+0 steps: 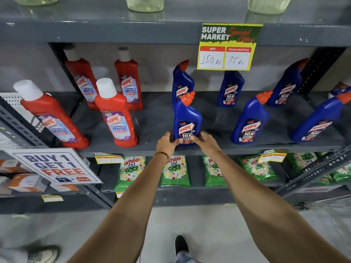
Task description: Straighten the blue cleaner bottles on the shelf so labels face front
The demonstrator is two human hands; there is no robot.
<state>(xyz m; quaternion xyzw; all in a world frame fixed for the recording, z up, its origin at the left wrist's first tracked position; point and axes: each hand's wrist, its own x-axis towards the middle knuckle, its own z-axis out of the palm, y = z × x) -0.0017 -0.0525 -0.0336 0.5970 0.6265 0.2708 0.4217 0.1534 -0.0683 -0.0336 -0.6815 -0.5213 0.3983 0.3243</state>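
Note:
Several blue Harpic bottles with orange caps stand on the grey middle shelf (152, 118). The front-left blue bottle (187, 118) stands upright at the shelf's front edge with its label facing me. My left hand (168, 143) grips its base from the left and my right hand (204, 141) grips it from the right. Behind it stands another blue bottle (182, 82). More blue bottles stand to the right: a rear one (230, 89), a front one (249, 122), a far rear one (286, 86) and a front-right one (317, 122), all showing their labels.
Red Harpic bathroom cleaner bottles (114, 112) fill the shelf's left half. A yellow price card (228, 48) hangs from the shelf above. Green detergent packs (174, 170) lie on the lower shelf. A "Buy 1 Get 1 Free" sign (55, 168) leans at the left.

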